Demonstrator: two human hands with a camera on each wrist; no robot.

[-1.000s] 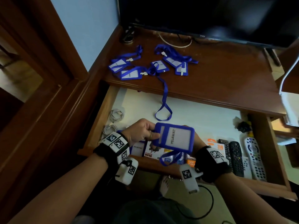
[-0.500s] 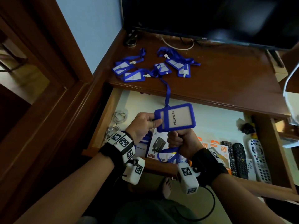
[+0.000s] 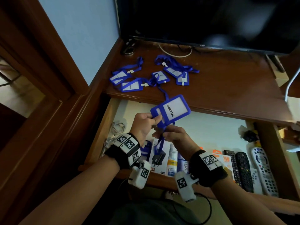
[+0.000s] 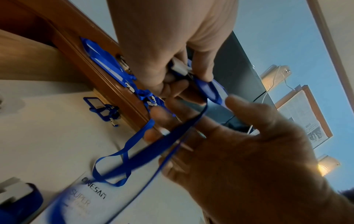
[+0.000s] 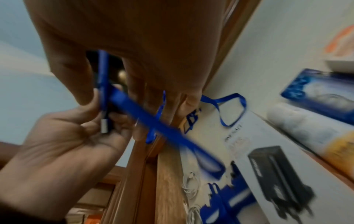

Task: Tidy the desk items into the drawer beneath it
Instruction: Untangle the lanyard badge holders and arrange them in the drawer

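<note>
I hold a blue badge holder (image 3: 170, 109) marked PELAWAT above the open drawer (image 3: 211, 135). My left hand (image 3: 146, 122) pinches its lower left end, by the white clip (image 4: 180, 68). Just below, my right hand (image 3: 170, 135) has its fingers loosely spread, and the blue lanyard (image 3: 159, 143) runs across them and hangs towards the drawer. The wrist views show the same: left hand (image 4: 184, 72) on the clip end, right hand (image 5: 111, 94) with the strap (image 5: 153, 121) sliding over it. Several more blue badges (image 3: 133, 84) with tangled lanyards lie on the desk (image 3: 227, 88).
The drawer holds a charger box (image 3: 160, 156), other packets, several remotes (image 3: 243, 169), white cables (image 3: 116, 127), a black plug (image 3: 250, 135) and another blue badge (image 4: 101, 109). A dark screen (image 3: 211, 21) stands at the back of the desk. A wooden frame (image 3: 48, 95) borders the left.
The badge holder rose and tilted up to the right. My right hand, which had fisted round the strap below it, has loosened and the fingers are now spread.
</note>
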